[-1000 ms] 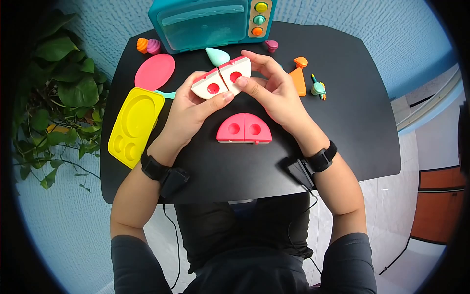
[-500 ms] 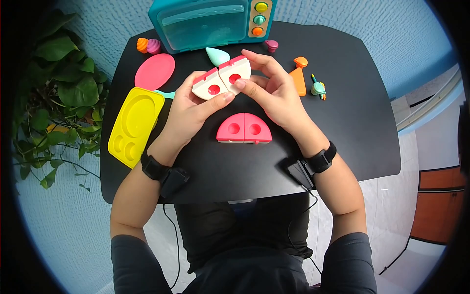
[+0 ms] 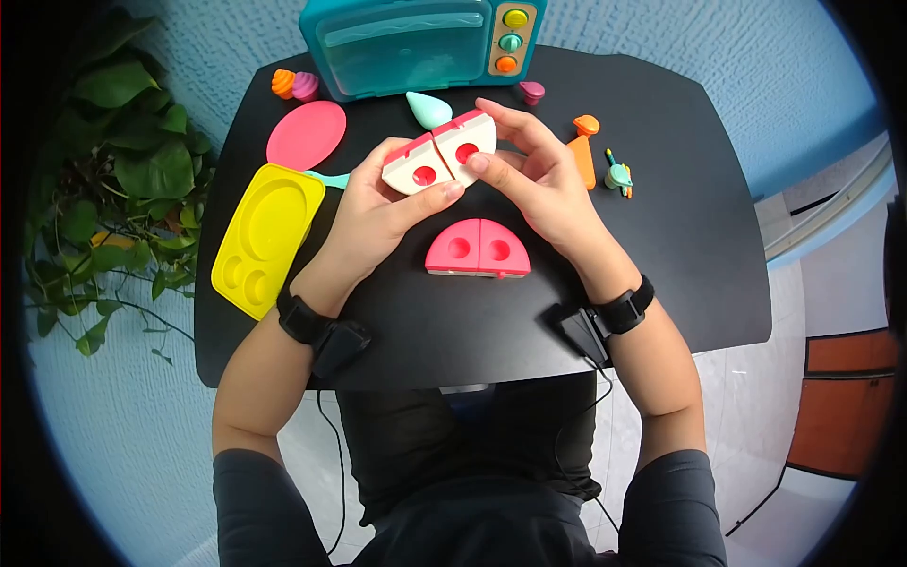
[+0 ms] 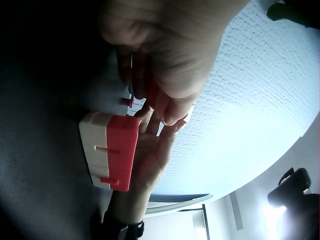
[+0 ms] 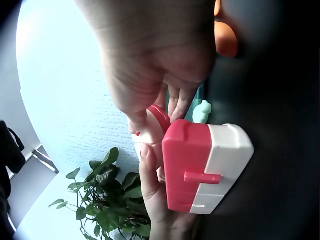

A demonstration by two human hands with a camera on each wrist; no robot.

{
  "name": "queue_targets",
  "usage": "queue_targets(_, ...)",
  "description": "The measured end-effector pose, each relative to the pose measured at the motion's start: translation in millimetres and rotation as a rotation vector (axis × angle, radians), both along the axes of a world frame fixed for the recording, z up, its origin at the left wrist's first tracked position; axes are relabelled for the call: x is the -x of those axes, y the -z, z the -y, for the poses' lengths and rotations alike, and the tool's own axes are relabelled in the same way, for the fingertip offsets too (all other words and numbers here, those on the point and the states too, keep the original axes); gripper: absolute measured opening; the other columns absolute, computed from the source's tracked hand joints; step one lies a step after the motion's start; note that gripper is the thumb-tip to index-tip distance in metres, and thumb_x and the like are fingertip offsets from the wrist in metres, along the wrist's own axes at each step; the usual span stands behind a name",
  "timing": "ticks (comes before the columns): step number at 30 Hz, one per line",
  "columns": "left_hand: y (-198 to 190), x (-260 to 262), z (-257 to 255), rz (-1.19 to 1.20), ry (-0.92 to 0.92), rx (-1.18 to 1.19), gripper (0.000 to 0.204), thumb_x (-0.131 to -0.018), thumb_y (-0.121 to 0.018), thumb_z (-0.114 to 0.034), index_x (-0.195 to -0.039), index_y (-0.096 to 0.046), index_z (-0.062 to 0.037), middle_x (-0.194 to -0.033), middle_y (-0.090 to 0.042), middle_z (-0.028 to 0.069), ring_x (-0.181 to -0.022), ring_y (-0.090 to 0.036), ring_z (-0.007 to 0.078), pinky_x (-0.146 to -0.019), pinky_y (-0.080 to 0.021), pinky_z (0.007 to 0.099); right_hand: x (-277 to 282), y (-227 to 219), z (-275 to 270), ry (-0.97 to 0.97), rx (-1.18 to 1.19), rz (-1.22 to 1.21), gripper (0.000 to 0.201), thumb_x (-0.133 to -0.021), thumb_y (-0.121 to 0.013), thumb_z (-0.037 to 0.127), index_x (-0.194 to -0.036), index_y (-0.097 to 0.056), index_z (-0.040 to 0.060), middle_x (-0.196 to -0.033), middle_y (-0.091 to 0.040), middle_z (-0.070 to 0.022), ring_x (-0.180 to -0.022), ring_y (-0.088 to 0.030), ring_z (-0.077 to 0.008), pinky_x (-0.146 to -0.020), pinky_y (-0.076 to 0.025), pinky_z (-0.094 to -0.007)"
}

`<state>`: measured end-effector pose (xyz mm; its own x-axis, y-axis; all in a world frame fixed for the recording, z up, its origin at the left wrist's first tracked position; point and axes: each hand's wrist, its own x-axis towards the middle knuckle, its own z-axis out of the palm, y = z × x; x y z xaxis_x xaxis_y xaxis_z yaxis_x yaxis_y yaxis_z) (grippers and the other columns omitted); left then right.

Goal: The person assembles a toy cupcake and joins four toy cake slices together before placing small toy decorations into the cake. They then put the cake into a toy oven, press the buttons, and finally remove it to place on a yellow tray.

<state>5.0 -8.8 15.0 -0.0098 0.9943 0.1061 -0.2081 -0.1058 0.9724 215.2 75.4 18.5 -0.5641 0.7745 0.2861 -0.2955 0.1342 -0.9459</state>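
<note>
Above the table, my left hand [image 3: 378,217] pinches a white toy cake wedge [image 3: 408,180] with a red edge and a round red hollow. A matching cake wedge [image 3: 478,134] is gripped between the thumb and fingers of my right hand [image 3: 553,184]. The wedges sit side by side, a thin seam between them, their hollows turned towards me. Below them on the table stands a pink-and-white half cake [image 3: 477,248] made of two wedges. Its pink top has two round hollows, and a small pink peg shows on its flat side in the right wrist view.
A teal toy oven [image 3: 406,47] stands at the back, with a mint cone-shaped piece [image 3: 430,111] before it. On the left lie a pink plate [image 3: 306,136] and a yellow tray [image 3: 268,236]. An orange toy [image 3: 582,161] and a small green toy [image 3: 619,176] are on the right.
The head view has shifted slightly, moving the scene a little to the right. Both hands keep hold of their wedges in nearly the same pose, and the half cake stays put.
</note>
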Motion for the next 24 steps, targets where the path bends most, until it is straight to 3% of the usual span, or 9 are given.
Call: queue_targets(24, -0.6, 1.3, 0.5, 0.008, 0.046, -0.029, 0.036, -0.1, -0.081, -0.004, -0.13, -0.06, -0.0002, -0.124, -0.075, 0.0122, -0.114, -0.076, 0.017, -0.1, -0.062, 0.0308, -3.3, -2.9, -1.4, -0.014, -0.032, 0.026, 0.06, -0.103, -0.078, 0.007, -0.156, -0.052, -0.0022, -0.144, -0.065, -0.0182, -0.121, -0.075, -0.0217, -0.105, -0.061, -0.0357)
